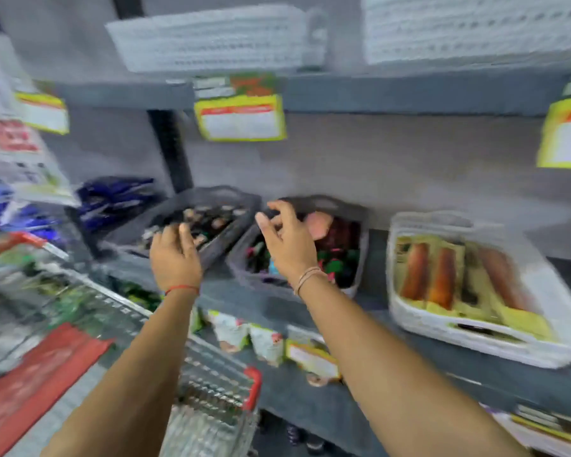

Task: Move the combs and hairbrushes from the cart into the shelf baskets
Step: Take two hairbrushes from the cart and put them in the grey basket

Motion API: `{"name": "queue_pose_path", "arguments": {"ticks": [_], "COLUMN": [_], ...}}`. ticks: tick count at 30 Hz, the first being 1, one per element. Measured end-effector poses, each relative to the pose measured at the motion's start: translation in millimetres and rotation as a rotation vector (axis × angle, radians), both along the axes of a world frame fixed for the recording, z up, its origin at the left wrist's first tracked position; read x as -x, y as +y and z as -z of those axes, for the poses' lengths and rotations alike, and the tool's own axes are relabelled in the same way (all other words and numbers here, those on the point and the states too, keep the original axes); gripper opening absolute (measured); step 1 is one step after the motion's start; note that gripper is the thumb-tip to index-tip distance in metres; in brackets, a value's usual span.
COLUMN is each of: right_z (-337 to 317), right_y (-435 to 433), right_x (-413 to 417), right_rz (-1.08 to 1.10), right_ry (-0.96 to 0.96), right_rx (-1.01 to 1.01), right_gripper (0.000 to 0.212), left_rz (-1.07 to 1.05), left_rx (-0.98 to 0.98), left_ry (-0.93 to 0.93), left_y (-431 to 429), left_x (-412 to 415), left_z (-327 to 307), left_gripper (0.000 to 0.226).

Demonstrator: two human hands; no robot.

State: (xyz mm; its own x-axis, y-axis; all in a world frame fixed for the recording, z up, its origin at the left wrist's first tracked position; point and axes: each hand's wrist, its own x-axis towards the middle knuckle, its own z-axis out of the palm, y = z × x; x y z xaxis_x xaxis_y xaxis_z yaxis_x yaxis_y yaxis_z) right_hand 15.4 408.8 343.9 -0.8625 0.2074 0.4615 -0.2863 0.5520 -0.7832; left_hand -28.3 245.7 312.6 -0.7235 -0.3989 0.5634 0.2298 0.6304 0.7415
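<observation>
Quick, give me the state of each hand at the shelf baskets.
Left hand: over the left dark basket; its grip cannot be told.
Right hand: open, fingers spread, empty, over the middle dark basket.

Grey shelving with yellow price tags, grey back wall.

left hand over dark basket | right hand open-fingered over grey basket | cart lower left
</observation>
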Motion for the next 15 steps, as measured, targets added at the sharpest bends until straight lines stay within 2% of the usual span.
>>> {"name": "queue_pose_path", "arguments": {"ticks": [2,4,7,12,15], "right_z": [21.6,54.8,111.1,202.4,251.3], "right_y": [-66.8,-131.7,-191.5,-251.8,-268.6], "right_x": [11.0,23.3,36.3,55.2,75.2], "right_rz": [-0.125,-0.241,-0.393,-0.598,-0.648], "right_ry": [-0.077,-0.199,-0.411,-0.758,-0.972], "right_rx": [0.004,-0.03,-0.138,-0.532,-0.597], "right_gripper": [0.034,0.035,0.039,0.055,0.058], "left_rz": [-0.114,-0.186,-0.21,-0.242,-0.227], "left_rx": [-0.025,-0.046,-0.123,-0.254,-0.277], "left_ry": [-0.195,-0.465,-0.761,-1.125,-1.204], "left_y": [-79.6,-153.1,-219.7,-273.7,-283.1], "left_x": [-7.0,-21.9,-39.8,-49.2,-39.4], "left_z": [40.2,85.4,136.1,199.4,234.0], "left_gripper": [0.041,0.043,0.049,0.058,0.055]}}
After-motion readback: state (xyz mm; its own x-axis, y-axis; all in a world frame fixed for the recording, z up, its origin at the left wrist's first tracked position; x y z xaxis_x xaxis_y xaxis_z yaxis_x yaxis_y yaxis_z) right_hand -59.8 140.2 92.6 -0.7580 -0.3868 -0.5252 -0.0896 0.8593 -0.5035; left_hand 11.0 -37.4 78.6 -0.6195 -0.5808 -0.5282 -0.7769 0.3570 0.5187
